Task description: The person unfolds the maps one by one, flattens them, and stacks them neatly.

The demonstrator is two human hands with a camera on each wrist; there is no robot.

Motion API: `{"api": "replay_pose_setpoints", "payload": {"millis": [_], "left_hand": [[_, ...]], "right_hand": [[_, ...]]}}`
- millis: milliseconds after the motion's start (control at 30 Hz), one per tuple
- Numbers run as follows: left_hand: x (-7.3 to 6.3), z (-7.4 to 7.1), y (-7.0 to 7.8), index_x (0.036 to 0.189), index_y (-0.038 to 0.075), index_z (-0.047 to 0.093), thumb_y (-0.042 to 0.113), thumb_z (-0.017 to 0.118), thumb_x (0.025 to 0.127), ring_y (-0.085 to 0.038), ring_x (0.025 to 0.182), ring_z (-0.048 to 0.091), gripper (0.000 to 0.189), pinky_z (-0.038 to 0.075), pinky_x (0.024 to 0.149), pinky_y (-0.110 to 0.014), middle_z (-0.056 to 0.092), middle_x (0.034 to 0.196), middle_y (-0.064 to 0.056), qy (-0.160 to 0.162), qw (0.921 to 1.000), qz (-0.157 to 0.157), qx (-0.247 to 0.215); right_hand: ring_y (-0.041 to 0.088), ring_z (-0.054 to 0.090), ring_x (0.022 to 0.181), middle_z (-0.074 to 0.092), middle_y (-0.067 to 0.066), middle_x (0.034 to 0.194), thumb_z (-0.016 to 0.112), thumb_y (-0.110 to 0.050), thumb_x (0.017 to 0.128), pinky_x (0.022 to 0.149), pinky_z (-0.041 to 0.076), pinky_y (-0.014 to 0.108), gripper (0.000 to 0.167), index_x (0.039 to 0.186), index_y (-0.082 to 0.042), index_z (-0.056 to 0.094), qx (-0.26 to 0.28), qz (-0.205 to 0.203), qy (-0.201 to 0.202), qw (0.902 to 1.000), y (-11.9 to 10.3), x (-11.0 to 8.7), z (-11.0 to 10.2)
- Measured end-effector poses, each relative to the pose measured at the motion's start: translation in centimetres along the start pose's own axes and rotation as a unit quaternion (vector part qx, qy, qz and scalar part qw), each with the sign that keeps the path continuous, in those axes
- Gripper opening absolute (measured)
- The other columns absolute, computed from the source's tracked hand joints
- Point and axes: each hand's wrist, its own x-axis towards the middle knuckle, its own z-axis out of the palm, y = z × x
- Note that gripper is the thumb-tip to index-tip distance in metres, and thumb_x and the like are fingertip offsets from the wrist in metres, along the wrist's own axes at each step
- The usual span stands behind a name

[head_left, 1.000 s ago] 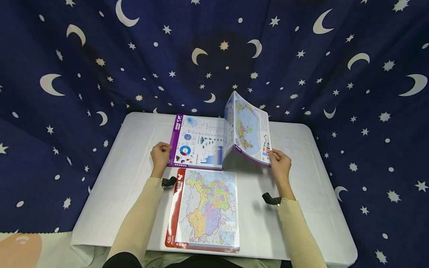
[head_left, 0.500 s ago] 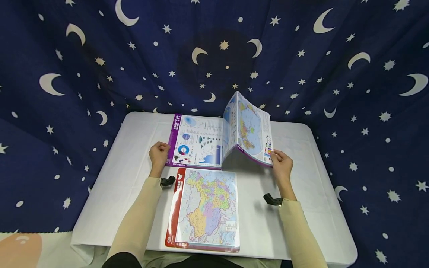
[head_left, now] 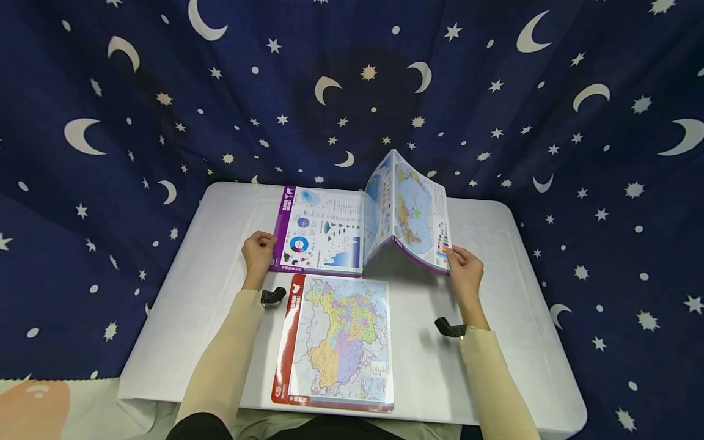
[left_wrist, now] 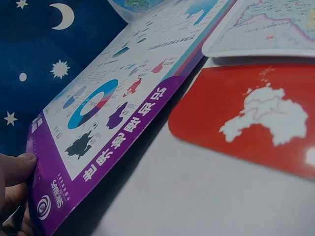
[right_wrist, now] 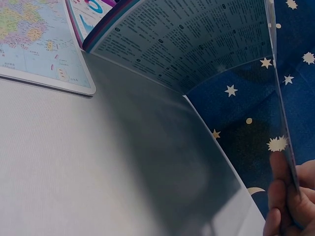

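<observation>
A purple-edged folding map (head_left: pixel 335 229) is spread at the back of the table, between both hands. Its left panel, with charts and diagrams, lies low; the right part, with a world map, rises in a peaked fold. My left hand (head_left: pixel 257 256) pinches the left edge near the lower corner; the thumb (left_wrist: pixel 19 166) is on the purple border in the left wrist view. My right hand (head_left: pixel 466 274) pinches the lower right edge, fingers (right_wrist: pixel 278 196) on both faces of the sheet. The raised part's underside (right_wrist: pixel 197 44) shows dense text.
A red-edged map (head_left: pixel 341 342) lies flat at the table's near side, just in front of the folding map. The white-covered table (head_left: pixel 506 366) meets a dark blue curtain (head_left: pixel 374 91) with moons and stars behind.
My left hand has shifted slightly left and my right hand slightly right, each with its edge of the folding map. The raised fold has moved right and spread a little wider.
</observation>
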Motion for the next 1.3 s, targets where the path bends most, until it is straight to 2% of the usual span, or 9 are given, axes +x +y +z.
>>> {"api": "replay_pose_setpoints", "payload": {"millis": [200,433,733,867,1000,1167,1300], "left_hand": [[0.1,-0.4,0.0,0.097,0.002,0.075,0.013,0.078,0.096,-0.008,0.062,0.056,0.012,0.042,0.058,-0.02,0.076,0.084,-0.016,0.006,0.9999,-0.003,0.009],[0.2,-0.7,0.0,0.097,0.001,0.075,0.014,0.078,0.097,-0.006,0.059,0.055,0.013,0.042,0.054,-0.018,0.076,0.087,-0.018,0.002,0.9999,-0.011,0.005],[0.5,-1.1,-0.2,0.098,0.001,0.075,0.014,0.078,0.097,-0.005,0.061,0.054,0.013,0.041,0.055,-0.016,0.076,0.087,-0.018,0.012,0.9996,-0.016,0.019],[0.6,-1.3,-0.3,0.098,0.001,0.076,0.013,0.078,0.096,-0.005,0.06,0.054,0.012,0.041,0.055,-0.017,0.076,0.086,-0.018,0.014,0.9996,-0.013,0.021],[0.5,-1.4,-0.2,0.098,0.001,0.075,0.013,0.078,0.097,-0.006,0.059,0.053,0.012,0.041,0.054,-0.018,0.076,0.085,-0.017,0.015,0.9996,-0.015,0.02],[0.5,-1.5,-0.2,0.097,0.001,0.075,0.012,0.078,0.096,-0.006,0.058,0.054,0.012,0.042,0.051,-0.017,0.074,0.081,-0.013,0.016,0.9996,-0.022,0.009],[0.6,-1.6,-0.3,0.098,0.001,0.074,0.013,0.077,0.097,-0.004,0.056,0.054,0.013,0.044,0.048,-0.017,0.072,0.078,-0.007,0.015,0.9995,-0.027,0.003]], "right_hand": [[-0.005,0.068,0.076,0.078,0.013,0.117,0.064,-0.029,0.106,0.064,0.052,0.012,0.039,0.135,-0.003,0.07,0.008,0.004,0.002,1.0,0.2,0.2,-0.1],[-0.006,0.068,0.077,0.076,0.019,0.123,0.063,-0.026,0.106,0.065,0.052,0.011,0.038,0.135,-0.003,0.07,0.008,0.003,0.01,0.9999,0.3,0.1,-0.4],[-0.005,0.068,0.078,0.078,0.002,0.108,0.064,-0.027,0.105,0.065,0.052,0.011,0.037,0.134,-0.005,0.071,0.004,0.008,0.024,0.9997,0.7,0.3,-0.7],[-0.004,0.067,0.079,0.077,0.004,0.109,0.063,-0.026,0.105,0.065,0.052,0.011,0.037,0.134,-0.004,0.071,0.0,0.007,0.03,0.9995,0.9,0.5,-0.7],[-0.004,0.067,0.078,0.076,0.0,0.104,0.064,-0.026,0.105,0.064,0.052,0.011,0.037,0.134,-0.003,0.07,0.006,0.009,0.03,0.9995,1.0,0.4,-0.8],[-0.005,0.068,0.074,0.076,-0.007,0.096,0.065,-0.025,0.105,0.063,0.052,0.011,0.037,0.132,-0.001,0.071,0.021,0.012,0.027,0.9993,1.1,0.4,-0.8],[-0.006,0.068,0.074,0.077,-0.006,0.096,0.066,-0.025,0.105,0.063,0.052,0.011,0.036,0.131,-0.001,0.071,0.019,0.009,0.031,0.9993,1.3,0.4,-0.8]]}}
